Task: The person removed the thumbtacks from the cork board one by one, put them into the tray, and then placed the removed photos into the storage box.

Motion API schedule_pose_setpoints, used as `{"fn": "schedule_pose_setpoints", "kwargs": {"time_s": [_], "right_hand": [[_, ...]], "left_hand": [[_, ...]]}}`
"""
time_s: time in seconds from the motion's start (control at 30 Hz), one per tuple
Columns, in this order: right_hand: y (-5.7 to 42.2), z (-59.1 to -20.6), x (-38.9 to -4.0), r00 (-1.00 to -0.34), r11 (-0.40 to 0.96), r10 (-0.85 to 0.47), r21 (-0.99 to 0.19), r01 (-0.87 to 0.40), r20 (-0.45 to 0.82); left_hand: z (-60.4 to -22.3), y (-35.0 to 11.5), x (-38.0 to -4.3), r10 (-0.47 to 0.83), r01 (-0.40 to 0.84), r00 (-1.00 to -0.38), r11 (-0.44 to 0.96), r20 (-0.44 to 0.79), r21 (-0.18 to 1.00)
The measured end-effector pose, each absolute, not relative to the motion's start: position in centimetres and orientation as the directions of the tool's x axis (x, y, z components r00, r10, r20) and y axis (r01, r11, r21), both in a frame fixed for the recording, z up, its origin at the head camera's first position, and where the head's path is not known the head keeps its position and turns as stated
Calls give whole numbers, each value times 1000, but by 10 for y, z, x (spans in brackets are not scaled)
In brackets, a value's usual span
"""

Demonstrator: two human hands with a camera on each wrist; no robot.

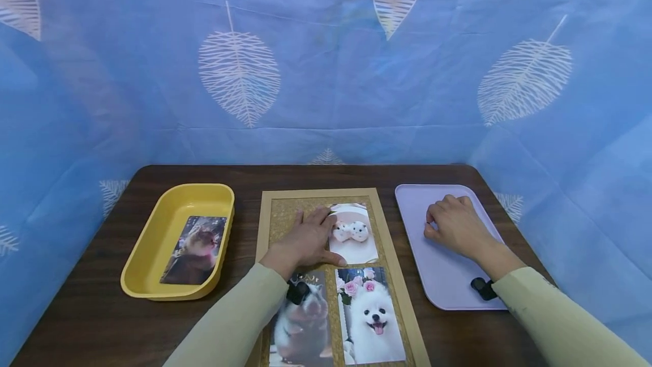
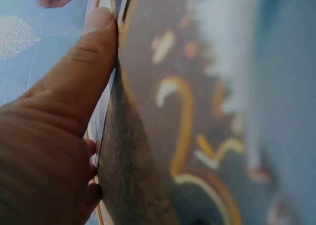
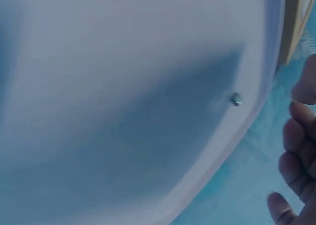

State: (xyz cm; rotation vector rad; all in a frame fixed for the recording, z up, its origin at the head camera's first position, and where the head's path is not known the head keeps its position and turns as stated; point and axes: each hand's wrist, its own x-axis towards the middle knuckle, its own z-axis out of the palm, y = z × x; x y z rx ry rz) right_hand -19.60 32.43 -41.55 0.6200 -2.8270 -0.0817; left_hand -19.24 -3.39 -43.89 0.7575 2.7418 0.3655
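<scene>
My left hand [image 1: 308, 239] rests with spread fingers on a wood-framed corkboard [image 1: 285, 214]. Its thumb lies across the lower edge of a photo of two small white animals [image 1: 356, 234], its fingertips on that photo's left edge. Below are a white dog photo [image 1: 377, 321] and a grey-and-white animal photo [image 1: 308, 327], partly covered by my left wrist. Over the lilac tray [image 1: 428, 276] hovers my right hand [image 1: 455, 228], fingers loosely bent, nothing visible between them. A small shiny metal piece [image 3: 236, 99] lies on the tray in the right wrist view.
To the left, a yellow tray [image 1: 148, 254] contains another animal photo [image 1: 196, 251]. All of it stands on a dark wooden table [image 1: 244, 327]. Behind and at the sides hangs a blue cloth [image 1: 326, 84] with white leaf prints.
</scene>
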Motion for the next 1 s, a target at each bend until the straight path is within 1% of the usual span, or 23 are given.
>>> {"fn": "schedule_pose_setpoints", "kwargs": {"time_s": [0.13,0.23,0.6,0.77,0.87,1.0], "right_hand": [[330,-424,-191,-899,914,-405,120,-389,168],[331,-429,-189,-905,917,-396,118,-381,156],[330,-432,-181,-903,921,-387,129,-368,188],[314,-429,-171,-908,931,-363,109,-347,211],[297,-426,-160,-882,917,-398,95,-387,252],[274,-426,-146,-813,866,-491,68,-496,313]], "left_hand": [[-437,-35,-194,527,458,-833,826,-165,328],[-436,-35,-195,528,459,-836,823,-152,336],[-434,-33,-192,531,462,-833,822,-153,333],[-433,-33,-191,529,462,-835,823,-151,329],[-434,-34,-191,533,470,-834,823,-145,320],[-436,-34,-190,542,489,-830,820,-132,297]]}}
